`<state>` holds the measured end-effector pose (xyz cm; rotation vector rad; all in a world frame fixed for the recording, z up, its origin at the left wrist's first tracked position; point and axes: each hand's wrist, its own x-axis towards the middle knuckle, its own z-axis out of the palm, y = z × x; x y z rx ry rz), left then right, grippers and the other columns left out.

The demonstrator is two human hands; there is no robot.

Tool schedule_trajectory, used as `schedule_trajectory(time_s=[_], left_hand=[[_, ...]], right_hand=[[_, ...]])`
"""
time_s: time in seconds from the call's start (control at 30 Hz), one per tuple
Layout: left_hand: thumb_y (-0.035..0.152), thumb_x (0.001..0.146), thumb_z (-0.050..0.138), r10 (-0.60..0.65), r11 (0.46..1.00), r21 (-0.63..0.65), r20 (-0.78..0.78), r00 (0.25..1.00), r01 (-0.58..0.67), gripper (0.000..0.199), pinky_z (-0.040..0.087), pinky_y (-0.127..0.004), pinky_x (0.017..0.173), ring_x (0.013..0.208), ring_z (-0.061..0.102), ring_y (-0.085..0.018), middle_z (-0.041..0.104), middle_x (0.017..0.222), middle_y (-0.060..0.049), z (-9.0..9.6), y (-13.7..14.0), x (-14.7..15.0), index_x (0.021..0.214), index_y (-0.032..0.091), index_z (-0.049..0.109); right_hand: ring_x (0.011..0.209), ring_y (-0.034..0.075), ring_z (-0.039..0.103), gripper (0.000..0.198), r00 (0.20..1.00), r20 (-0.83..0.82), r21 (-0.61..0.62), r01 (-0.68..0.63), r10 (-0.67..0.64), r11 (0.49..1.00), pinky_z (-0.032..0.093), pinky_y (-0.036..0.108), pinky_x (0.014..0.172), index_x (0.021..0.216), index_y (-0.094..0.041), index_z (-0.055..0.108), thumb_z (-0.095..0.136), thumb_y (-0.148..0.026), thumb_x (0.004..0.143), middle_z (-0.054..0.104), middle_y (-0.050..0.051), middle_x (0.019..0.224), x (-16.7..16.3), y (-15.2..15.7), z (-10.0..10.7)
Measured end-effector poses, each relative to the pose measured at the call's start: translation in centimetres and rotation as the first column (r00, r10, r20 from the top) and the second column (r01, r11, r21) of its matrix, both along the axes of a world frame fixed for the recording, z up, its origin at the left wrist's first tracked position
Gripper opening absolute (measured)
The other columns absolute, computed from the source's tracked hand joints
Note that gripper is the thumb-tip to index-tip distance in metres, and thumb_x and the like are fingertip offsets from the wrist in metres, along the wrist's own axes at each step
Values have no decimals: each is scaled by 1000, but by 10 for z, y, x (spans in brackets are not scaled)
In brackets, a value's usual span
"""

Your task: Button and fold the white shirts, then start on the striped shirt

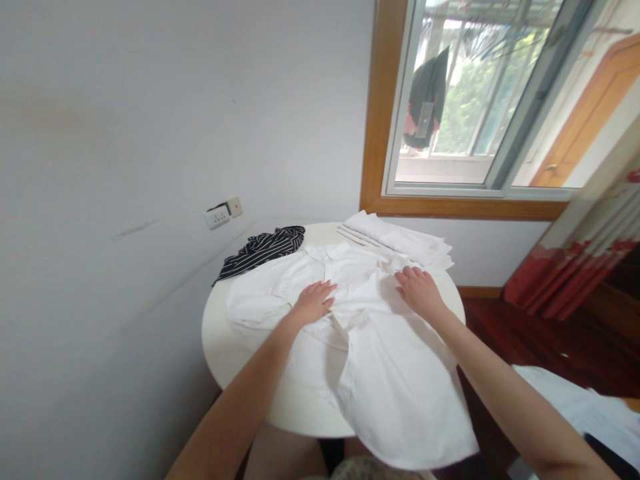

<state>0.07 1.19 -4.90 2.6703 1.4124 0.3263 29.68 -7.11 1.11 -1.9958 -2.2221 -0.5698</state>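
White shirt (385, 353) | collar (331, 252) far, hem (417, 463) near | long axis near-to-far, slightly slanted

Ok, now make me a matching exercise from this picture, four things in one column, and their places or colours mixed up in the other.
1. White shirt
2. Striped cloth
3. Curtain
4. Socket

A. Red toward the bottom
B. Fixed to the wall
C. Under the left hand and right hand
D. Black and white

Pairs: 1-C, 2-D, 3-A, 4-B
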Motion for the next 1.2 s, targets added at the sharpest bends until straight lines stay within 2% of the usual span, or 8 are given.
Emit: schedule_trajectory(time_s=[0.17,0.3,0.43,0.63,0.8,1.0,1.1,1.2], left_hand=[[46,93,37,-3,1000,18,12,1000,3,48,24,-41,112,137,33,-22,38,148,-4,0,-2,-1,137,28,43],[48,94,34,-4,1000,22,-23,1000,4,51,23,-44,112,139,30,-25,35,150,-6,1,-5,-2,140,27,39],[54,92,32,-7,1000,-19,-43,999,6,59,20,-47,113,140,25,-27,30,152,-7,3,-9,-1,143,24,34],[62,84,46,-20,998,-63,68,997,24,72,23,-43,112,138,30,-27,35,150,-9,9,-8,-3,143,22,34],[41,88,48,-15,999,-32,223,975,23,49,33,-33,107,126,47,-20,53,137,-8,30,-8,-17,132,19,50],[37,90,46,301,948,114,-9,954,-298,30,44,-34,87,100,58,-24,65,106,-10,63,-58,-36,105,17,64],[45,91,43,387,910,185,-63,920,-370,35,45,-35,79,93,58,-25,63,95,-10,60,-93,-39,97,16,62],[53,90,42,432,883,236,-64,900,-406,44,44,-37,78,92,56,-27,60,94,-13,48,-119,-35,96,14,61]], right_hand=[[114,23,51,37,967,-145,-143,-230,210,963,37,35,94,123,-20,58,33,-22,96,59,13,121,-46,38,-3],[134,31,33,51,982,-167,-190,-117,86,975,27,50,105,141,-23,42,34,-45,96,39,16,146,-54,54,-41],[140,31,23,64,974,-197,-184,-148,111,972,19,51,110,145,-23,35,27,-59,93,27,16,152,-42,52,-65],[139,30,26,63,962,-218,-164,-203,165,965,21,50,111,142,-22,41,30,-60,93,31,16,150,-31,54,-63],[139,29,27,52,942,-254,-131,-256,218,958,19,52,111,134,-22,51,42,-51,92,38,12,147,-37,50,-47],[130,23,41,33,834,-346,-113,-491,429,864,25,52,109,120,-28,61,47,-33,91,54,5,135,-81,47,-24],[128,20,43,39,788,-369,-129,-568,492,813,32,44,107,130,-29,53,44,-38,93,54,4,135,-105,50,-30],[135,23,35,51,808,-362,-177,-550,465,816,30,49,107,140,-31,41,40,-51,93,42,6,146,-115,53,-46]])
